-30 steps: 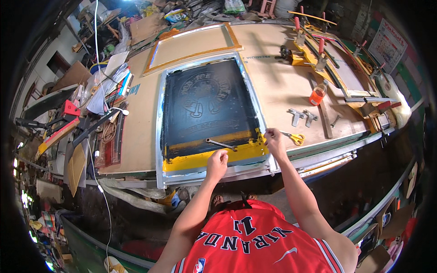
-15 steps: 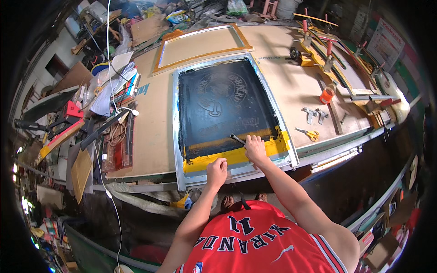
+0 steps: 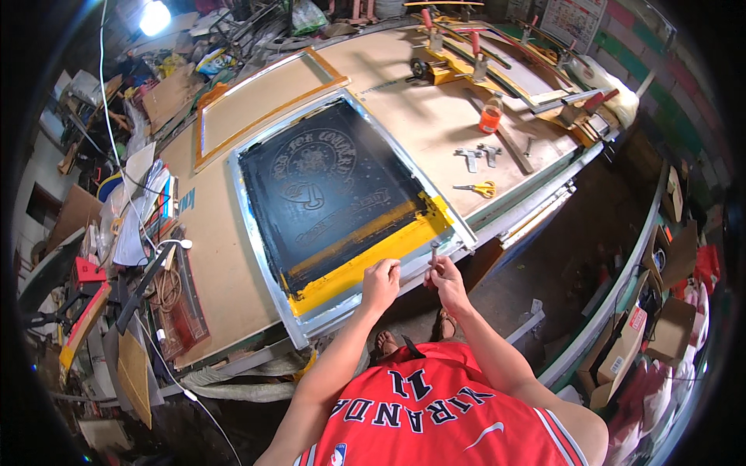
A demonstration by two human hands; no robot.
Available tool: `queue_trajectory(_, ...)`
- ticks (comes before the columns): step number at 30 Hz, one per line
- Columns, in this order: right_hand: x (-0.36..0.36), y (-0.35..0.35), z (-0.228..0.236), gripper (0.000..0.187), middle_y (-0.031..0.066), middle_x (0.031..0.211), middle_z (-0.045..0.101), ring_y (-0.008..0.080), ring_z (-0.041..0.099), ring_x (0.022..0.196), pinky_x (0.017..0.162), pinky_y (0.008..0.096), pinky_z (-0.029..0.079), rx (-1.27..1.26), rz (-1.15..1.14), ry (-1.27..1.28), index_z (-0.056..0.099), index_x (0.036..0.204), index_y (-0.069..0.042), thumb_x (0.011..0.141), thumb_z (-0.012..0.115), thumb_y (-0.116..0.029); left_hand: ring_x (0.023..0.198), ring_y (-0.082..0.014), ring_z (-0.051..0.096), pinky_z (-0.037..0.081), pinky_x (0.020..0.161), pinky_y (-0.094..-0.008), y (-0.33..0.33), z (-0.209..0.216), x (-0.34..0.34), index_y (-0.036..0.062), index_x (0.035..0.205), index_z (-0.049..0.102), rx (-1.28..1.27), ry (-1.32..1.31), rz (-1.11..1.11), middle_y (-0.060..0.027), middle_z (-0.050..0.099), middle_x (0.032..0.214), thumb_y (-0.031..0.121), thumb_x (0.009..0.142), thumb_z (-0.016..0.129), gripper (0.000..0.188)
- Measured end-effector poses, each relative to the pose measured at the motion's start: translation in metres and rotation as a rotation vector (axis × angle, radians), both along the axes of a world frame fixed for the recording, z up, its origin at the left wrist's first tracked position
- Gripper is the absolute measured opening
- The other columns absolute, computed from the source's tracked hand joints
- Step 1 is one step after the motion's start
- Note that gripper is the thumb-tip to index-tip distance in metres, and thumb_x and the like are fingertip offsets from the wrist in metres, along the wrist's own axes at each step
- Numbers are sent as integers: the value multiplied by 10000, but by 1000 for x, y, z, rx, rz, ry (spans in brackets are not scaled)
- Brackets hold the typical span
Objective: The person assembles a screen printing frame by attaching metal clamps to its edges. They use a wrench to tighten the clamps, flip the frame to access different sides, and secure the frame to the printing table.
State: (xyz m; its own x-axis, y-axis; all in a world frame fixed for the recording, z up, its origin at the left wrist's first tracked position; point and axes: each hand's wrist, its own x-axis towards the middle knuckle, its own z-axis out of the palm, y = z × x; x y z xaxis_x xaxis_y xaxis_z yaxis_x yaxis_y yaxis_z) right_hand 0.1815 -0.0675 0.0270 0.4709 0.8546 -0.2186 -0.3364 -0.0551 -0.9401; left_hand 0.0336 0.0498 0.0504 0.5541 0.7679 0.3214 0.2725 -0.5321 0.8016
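Metal rod (image 3: 434, 248), lying on framed screen (image 3: 342, 210) earlier, now lifted, grasped by right hand (image 3: 446, 281) at screen's four o'clock. Left hand (image 3: 381, 284) curled at five o'clock; contents cannot be told.

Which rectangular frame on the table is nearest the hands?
The silver-edged rectangular frame with the black-and-yellow panel; the orange-brown-edged frame, pale tan inside, lies farther back.

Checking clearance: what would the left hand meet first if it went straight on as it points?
Likely the broad yellow strip edging the dark panel; depth is unclear, so the left hand may pass above.
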Motion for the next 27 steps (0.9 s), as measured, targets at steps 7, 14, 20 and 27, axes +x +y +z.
queue_trajectory(7,44,-45,-71,96,19,852,562,156,559,751,694,322,490,84,-176,299,499,1070,-129,1078,450,-212,1006,-346,616,479,867,-449,-29,-6,78,46,951,671,150,2,-109,-123,635,1008,16,773,717,187)
queue_trajectory(14,82,-41,-114,75,-40,984,591,126,591,890,745,414,535,-49,5,258,526,1072,-184,1067,495,-252,1219,-357,494,375,1041,-496,-50,-26,146,103,988,723,288,168,-159,-153,520,1269,121,685,830,321)
queue_trajectory(20,112,-38,-133,120,-45,933,555,75,491,864,752,258,442,73,116,-84,565,1109,-90,1011,504,-59,1219,-318,487,349,1033,-501,-55,-30,159,149,939,739,347,284,-138,-92,548,1242,213,723,817,239)
queue_trajectory(27,116,-47,-113,207,-2,960,589,73,517,891,763,250,448,68,209,-188,533,1189,-59,991,520,-3,1182,-290,522,357,1032,-483,-63,-35,148,138,882,733,324,203,-142,-50,588,1142,197,739,793,166)
